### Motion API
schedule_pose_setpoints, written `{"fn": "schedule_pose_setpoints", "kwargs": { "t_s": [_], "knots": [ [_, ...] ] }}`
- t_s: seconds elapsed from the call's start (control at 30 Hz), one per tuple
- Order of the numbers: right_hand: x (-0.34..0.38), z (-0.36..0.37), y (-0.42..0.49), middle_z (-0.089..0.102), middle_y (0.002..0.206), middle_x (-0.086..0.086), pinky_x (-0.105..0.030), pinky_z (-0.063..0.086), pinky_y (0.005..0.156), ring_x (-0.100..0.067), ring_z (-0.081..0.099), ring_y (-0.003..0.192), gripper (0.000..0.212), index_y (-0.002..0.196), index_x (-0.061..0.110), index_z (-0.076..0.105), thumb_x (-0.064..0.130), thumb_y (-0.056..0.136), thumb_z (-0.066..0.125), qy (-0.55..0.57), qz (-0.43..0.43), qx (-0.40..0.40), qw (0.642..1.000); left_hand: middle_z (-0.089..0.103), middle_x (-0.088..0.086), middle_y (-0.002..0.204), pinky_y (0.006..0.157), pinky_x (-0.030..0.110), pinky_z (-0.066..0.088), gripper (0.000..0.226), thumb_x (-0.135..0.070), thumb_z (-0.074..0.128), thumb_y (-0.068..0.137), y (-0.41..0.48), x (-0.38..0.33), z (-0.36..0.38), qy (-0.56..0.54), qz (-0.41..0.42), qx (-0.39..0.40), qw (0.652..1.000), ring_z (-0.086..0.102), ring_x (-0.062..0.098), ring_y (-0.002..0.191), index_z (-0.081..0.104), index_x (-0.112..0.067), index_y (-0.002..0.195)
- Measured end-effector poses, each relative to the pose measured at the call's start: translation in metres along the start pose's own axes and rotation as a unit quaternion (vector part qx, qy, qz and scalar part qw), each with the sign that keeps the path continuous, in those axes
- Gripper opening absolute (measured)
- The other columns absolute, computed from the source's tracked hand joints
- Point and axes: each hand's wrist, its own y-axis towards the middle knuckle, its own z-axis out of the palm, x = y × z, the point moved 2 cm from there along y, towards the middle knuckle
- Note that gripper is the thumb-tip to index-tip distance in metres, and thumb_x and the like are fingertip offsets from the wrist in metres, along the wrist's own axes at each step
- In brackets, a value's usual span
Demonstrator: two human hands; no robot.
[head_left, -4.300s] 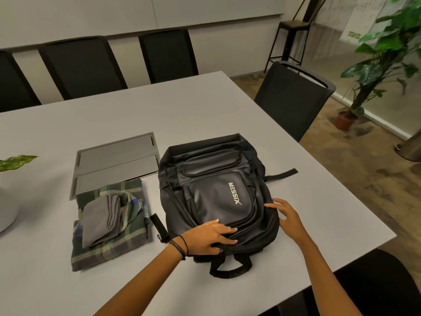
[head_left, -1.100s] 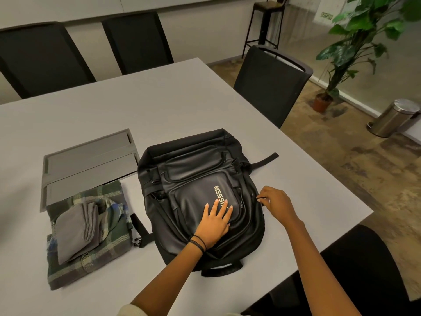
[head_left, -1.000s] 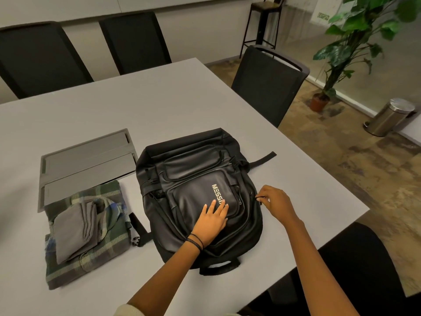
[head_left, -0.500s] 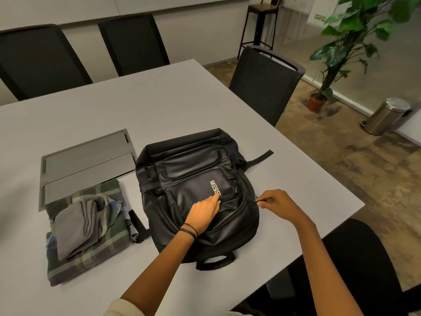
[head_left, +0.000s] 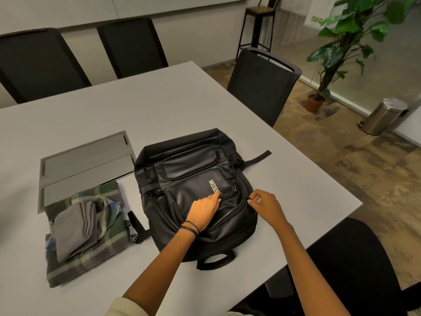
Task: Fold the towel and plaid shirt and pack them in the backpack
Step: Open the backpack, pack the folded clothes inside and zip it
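Left hand [head_left: 205,210] lies on the backpack [head_left: 193,169], fingers loosely bent against the front pocket, pressing, gripping nothing. Right hand [head_left: 265,206] sits just beside it at the backpack's side, thumb and forefinger pinching the zipper pull [head_left: 249,197]. Away to the left of the left hand, the folded towel [head_left: 73,231] rests on the plaid shirt [head_left: 91,258], both out on the table [head_left: 159,106].

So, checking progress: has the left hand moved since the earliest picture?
Yes. The left hand has slid up the backpack, from near its carry handle onto the logo.
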Motion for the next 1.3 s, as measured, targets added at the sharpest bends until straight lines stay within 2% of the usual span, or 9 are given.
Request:
{"fn": "schedule_pose_setpoints", "kwargs": {
  "t_s": [0.1, 0.33, 0.5, 0.67, 0.77, 0.87, 1.07, 1.2, 1.3],
  "knots": [
    [0.002, 0.001, -0.001, 0.062, 0.081, -0.007, -0.027, 0.049, 0.073, -0.017, 0.056, 0.072, 0.013, 0.092, 0.006, 0.063, 0.018, 0.091, 0.056, -0.009, 0.008, -0.017, 1.0, 0.054, 0.003, 0.131, 0.075, 0.039, 0.045, 0.038, -0.031, 0.022, 0.102, -0.001, 0.0, 0.001, 0.006, -0.001, 0.005, 1.0, 0.059, 0.029, 0.103, 0.036, -0.018, 0.136],
    [0.003, -0.003, -0.006, 0.065, 0.087, -0.007, -0.021, 0.042, 0.068, -0.015, 0.056, 0.073, 0.011, 0.093, 0.008, 0.066, 0.015, 0.089, 0.059, -0.022, 0.002, -0.004, 1.0, 0.055, 0.002, 0.131, 0.077, 0.039, 0.045, 0.037, -0.031, 0.023, 0.102, -0.002, -0.001, 0.003, -0.009, 0.0, 0.006, 1.0, 0.059, 0.029, 0.105, 0.037, -0.019, 0.134],
    [0.003, -0.006, -0.009, 0.067, 0.088, -0.009, -0.02, 0.041, 0.069, -0.015, 0.057, 0.074, 0.011, 0.095, 0.008, 0.067, 0.013, 0.087, 0.061, -0.034, -0.009, 0.031, 0.999, 0.055, 0.003, 0.13, 0.077, 0.039, 0.045, 0.036, -0.031, 0.023, 0.102, -0.003, -0.001, 0.005, -0.015, 0.004, 0.005, 1.0, 0.058, 0.029, 0.105, 0.037, -0.019, 0.133],
    [0.01, -0.009, -0.012, 0.057, 0.07, 0.001, -0.021, 0.044, 0.071, -0.01, 0.053, 0.065, 0.012, 0.094, 0.005, 0.067, 0.01, 0.085, 0.061, -0.062, -0.03, 0.086, 0.994, 0.053, 0.002, 0.133, 0.079, 0.039, 0.045, 0.037, -0.031, 0.024, 0.102, -0.004, -0.001, 0.008, -0.018, 0.006, 0.002, 1.0, 0.058, 0.028, 0.107, 0.037, -0.019, 0.134],
    [0.016, -0.007, -0.014, 0.061, 0.072, -0.006, -0.026, 0.054, 0.073, -0.013, 0.058, 0.062, 0.008, 0.088, 0.002, 0.067, 0.007, 0.084, 0.062, -0.054, -0.041, 0.131, 0.989, 0.052, 0.0, 0.134, 0.08, 0.038, 0.045, 0.037, -0.032, 0.024, 0.102, -0.005, 0.0, 0.011, -0.025, 0.007, 0.004, 1.0, 0.057, 0.027, 0.109, 0.038, -0.02, 0.134],
    [0.02, -0.002, -0.017, 0.061, 0.07, -0.012, -0.024, 0.053, 0.07, -0.01, 0.057, 0.055, 0.009, 0.084, 0.0, 0.068, 0.007, 0.083, 0.064, -0.057, -0.047, 0.16, 0.984, 0.052, -0.002, 0.134, 0.082, 0.037, 0.046, 0.037, -0.035, 0.029, 0.1, -0.005, 0.002, 0.012, -0.038, 0.01, 0.0, 0.999, 0.057, 0.024, 0.11, 0.041, -0.022, 0.133],
    [0.011, 0.002, -0.026, 0.069, 0.096, -0.011, -0.027, 0.051, 0.087, -0.019, 0.063, 0.086, 0.017, 0.098, 0.005, 0.069, 0.011, 0.082, 0.068, -0.045, -0.056, 0.152, 0.986, 0.052, -0.004, 0.126, 0.087, 0.033, 0.047, 0.034, -0.037, 0.047, 0.093, -0.008, 0.006, 0.013, -0.089, 0.021, -0.02, 0.996, 0.05, 0.017, 0.113, 0.052, -0.022, 0.123],
    [0.008, -0.001, -0.027, 0.07, 0.094, -0.008, -0.027, 0.052, 0.086, -0.017, 0.064, 0.086, 0.014, 0.094, 0.009, 0.071, 0.014, 0.081, 0.069, -0.045, -0.06, 0.131, 0.989, 0.057, -0.002, 0.102, 0.078, 0.027, 0.04, 0.02, -0.034, 0.052, 0.091, -0.017, -0.006, 0.005, -0.151, 0.043, -0.113, 0.981, 0.048, 0.014, 0.092, 0.063, -0.02, 0.1],
    [0.01, -0.002, -0.026, 0.07, 0.087, -0.005, -0.024, 0.053, 0.078, -0.014, 0.064, 0.077, 0.012, 0.09, 0.01, 0.071, 0.016, 0.08, 0.071, -0.043, -0.062, 0.131, 0.988, 0.062, -0.009, 0.081, 0.066, 0.025, 0.043, 0.023, -0.037, 0.051, 0.092, -0.024, -0.019, 0.004, -0.266, 0.032, -0.023, 0.963, 0.051, 0.004, 0.072, 0.064, -0.019, 0.087]
  ]
}}
